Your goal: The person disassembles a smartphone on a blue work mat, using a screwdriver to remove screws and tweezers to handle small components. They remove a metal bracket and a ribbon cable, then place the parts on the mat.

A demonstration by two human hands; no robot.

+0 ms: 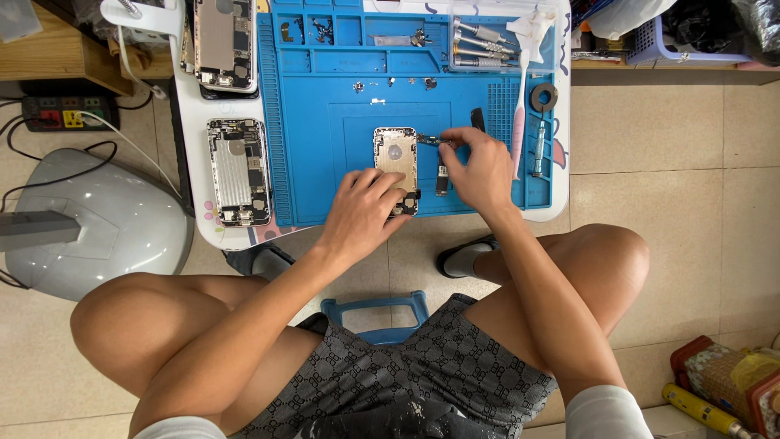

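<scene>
1. The left hand (364, 210) lies flat, fingers spread, on the lower end of an opened gold phone shell (396, 158) on the blue work mat (325, 122)
2. The right hand (481, 169) pinches a small dark part (433, 140) beside the shell's top edge
3. A pink-handled brush (520, 122) lies just right of that hand

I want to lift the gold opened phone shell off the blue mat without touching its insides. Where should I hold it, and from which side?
Judging by its pose, grip the gold opened phone shell by its two long edges, coming from above at the far end. It lies flat, open side up, and the left hand covers its near end.
</scene>
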